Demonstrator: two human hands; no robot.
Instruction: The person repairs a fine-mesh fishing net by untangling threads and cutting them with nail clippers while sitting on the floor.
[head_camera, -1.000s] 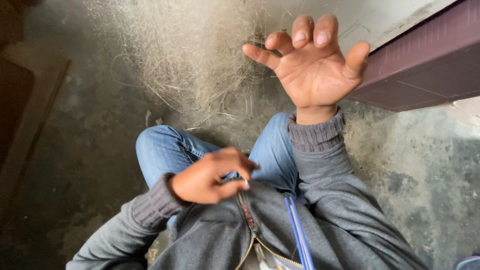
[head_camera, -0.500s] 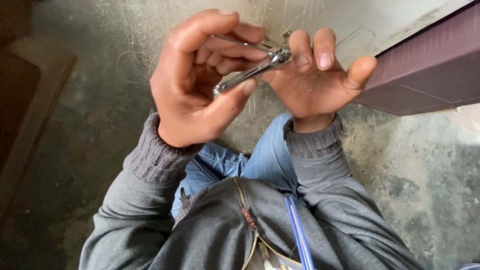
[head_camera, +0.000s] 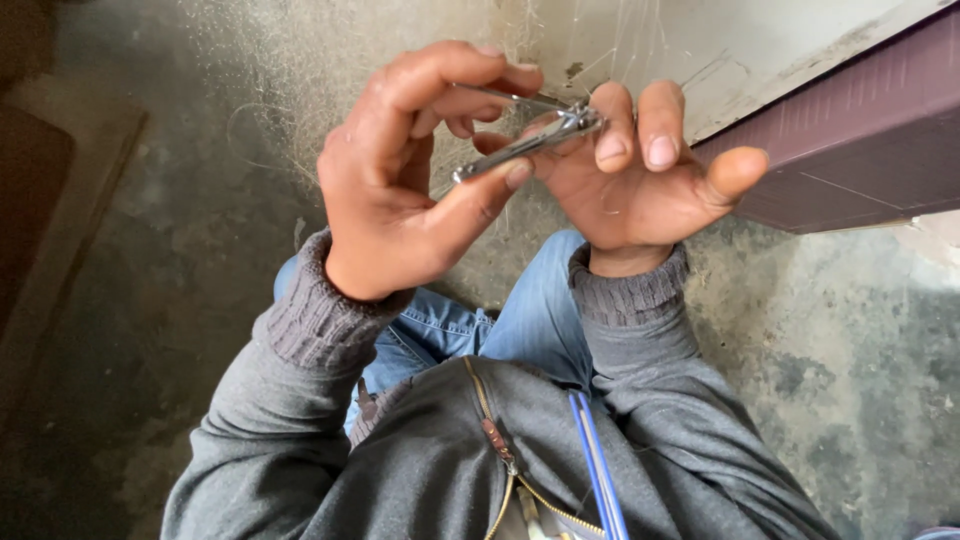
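Pinching a metal nail clipper (head_camera: 525, 142) between thumb and curled fingers, the left hand (head_camera: 400, 180) has its grip clamped on the tool, the thumb under the body and the forefinger arched over the raised lever. The clipper's cutting end sits against a fingertip of the right hand (head_camera: 640, 170), which is held up with its palm toward the camera, fingers loosely spread and thumb stuck out to the side; that hand's grip is apart and holds nothing. Which nail the blades meet is hard to tell, since the tool's head covers it.

As for progress, the lever looks lifted and not yet squeezed down, so the cut at this finger appears to be only lined up. The two nails in plain view (the ones just right of the tool) still show some length, which suggests most of the trimming on this hand is left.

Below, the person's grey zipped jacket (head_camera: 450, 470) and blue jeans (head_camera: 530, 320) fill the lower view, above a rough concrete floor (head_camera: 820, 340). A dark purple ledge (head_camera: 860, 130) runs along the upper right.
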